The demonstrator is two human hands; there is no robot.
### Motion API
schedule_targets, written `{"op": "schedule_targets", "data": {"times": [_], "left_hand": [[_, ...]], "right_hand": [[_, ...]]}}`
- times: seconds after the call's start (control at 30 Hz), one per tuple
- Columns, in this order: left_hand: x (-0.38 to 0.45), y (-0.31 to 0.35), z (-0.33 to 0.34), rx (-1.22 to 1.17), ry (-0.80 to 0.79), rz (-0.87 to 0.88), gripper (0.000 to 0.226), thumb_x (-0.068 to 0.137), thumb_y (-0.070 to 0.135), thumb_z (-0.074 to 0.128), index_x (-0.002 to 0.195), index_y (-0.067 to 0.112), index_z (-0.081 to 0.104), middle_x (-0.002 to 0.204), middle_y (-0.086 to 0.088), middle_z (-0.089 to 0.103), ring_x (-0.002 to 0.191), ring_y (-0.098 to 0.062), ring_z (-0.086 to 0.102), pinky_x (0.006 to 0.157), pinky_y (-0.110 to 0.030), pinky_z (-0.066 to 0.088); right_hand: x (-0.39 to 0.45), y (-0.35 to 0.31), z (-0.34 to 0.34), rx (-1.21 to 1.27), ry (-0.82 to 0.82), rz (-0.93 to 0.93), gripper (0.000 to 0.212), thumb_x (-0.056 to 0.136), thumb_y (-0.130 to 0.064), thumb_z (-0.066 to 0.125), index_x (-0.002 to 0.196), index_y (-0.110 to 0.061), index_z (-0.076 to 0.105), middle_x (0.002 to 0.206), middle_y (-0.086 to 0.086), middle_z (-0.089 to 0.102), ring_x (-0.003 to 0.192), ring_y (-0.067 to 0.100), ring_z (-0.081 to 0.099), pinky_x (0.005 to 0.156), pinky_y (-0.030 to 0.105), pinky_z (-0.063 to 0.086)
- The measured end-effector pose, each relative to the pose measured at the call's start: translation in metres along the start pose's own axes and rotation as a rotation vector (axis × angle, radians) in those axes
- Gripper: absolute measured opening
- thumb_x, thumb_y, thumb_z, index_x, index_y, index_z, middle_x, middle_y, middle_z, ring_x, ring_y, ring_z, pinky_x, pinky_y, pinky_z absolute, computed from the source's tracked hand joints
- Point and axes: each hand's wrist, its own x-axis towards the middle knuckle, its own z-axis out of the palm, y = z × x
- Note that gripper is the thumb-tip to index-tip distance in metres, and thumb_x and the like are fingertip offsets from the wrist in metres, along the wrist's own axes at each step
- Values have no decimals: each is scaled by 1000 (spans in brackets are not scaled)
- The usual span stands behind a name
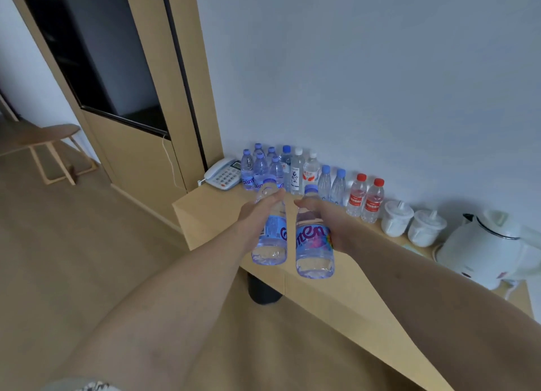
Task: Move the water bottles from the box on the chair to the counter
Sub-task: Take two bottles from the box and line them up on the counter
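Note:
My left hand (257, 215) grips a clear water bottle with a pale purple cap (270, 235), held above the front edge of the wooden counter (210, 215). My right hand (330, 223) grips a second bottle with a purple printed label (313, 244) right beside it. Both bottles are in the air, tilted slightly, caps toward the wall. Behind them several bottles (260, 168) stand on the counter against the wall: blue-capped, white-capped and two red-capped ones (366, 199). The box and chair are out of view.
A white telephone (224, 174) sits at the counter's left end. Two white lidded cups (409, 222) and a white electric kettle (483, 244) stand to the right. A tall wooden cabinet (140, 98) rises at left, with a wooden stool (49, 144) beyond it. A dark bin (263, 291) stands under the counter.

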Motion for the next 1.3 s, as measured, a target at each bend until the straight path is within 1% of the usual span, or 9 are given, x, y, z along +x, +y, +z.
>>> {"op": "schedule_targets", "data": {"times": [0.2,0.33,0.47,0.63,0.8,1.0,1.1,1.2,1.3], "left_hand": [[91,8,8,-23,-83,3,118,48,72,88,146,16,53,139,-15,63,128,-38,60,110,-56,46],[159,7,6,4,-121,2,99,63,54,91,145,18,48,138,-10,62,123,-34,64,104,-55,51],[231,12,-4,70,-228,-16,57,71,41,91,113,21,59,104,-10,78,87,-28,78,69,-41,64],[306,32,-13,267,-345,-15,63,60,42,95,108,15,64,111,-10,74,97,-32,75,87,-53,62],[360,38,-9,461,-401,-3,54,55,44,97,91,21,64,93,2,74,73,-15,74,54,-27,51],[394,27,6,654,-478,94,46,53,36,99,77,20,63,79,4,64,69,-11,63,56,-24,46],[404,24,13,701,-528,145,52,51,24,99,91,15,67,83,4,59,75,-15,59,65,-28,48],[412,24,20,762,-554,177,52,55,15,97,93,21,62,88,8,57,76,-12,57,63,-26,47],[419,24,24,862,-583,220,49,55,11,95,88,23,62,87,10,57,73,-5,53,56,-22,42]], "right_hand": [[78,-12,-14,22,46,6,57,74,-49,85,111,-11,65,101,18,78,80,34,76,64,38,60],[131,-14,-13,49,107,17,52,81,-57,78,103,-12,63,97,17,78,80,35,77,65,38,61],[180,-19,-6,83,178,27,54,82,-55,78,108,-10,63,93,16,78,81,34,77,63,38,61],[227,-31,6,113,353,54,52,82,-42,82,116,-7,65,79,14,77,73,32,77,59,35,60],[257,-29,7,77,502,17,50,83,-30,83,119,-2,62,94,21,76,78,30,76,59,33,60],[281,-19,-6,65,610,25,41,85,-22,82,113,-1,61,91,22,71,74,27,73,60,34,60],[292,-15,-18,48,648,23,46,82,-22,85,116,1,62,85,15,71,66,21,73,59,32,58],[304,-14,-30,-29,654,67,57,78,-29,88,120,-7,57,92,9,76,77,23,76,71,37,58],[314,-13,-39,-127,689,44,54,75,-16,89,120,-6,62,106,11,74,98,24,71,90,41,57]]}}
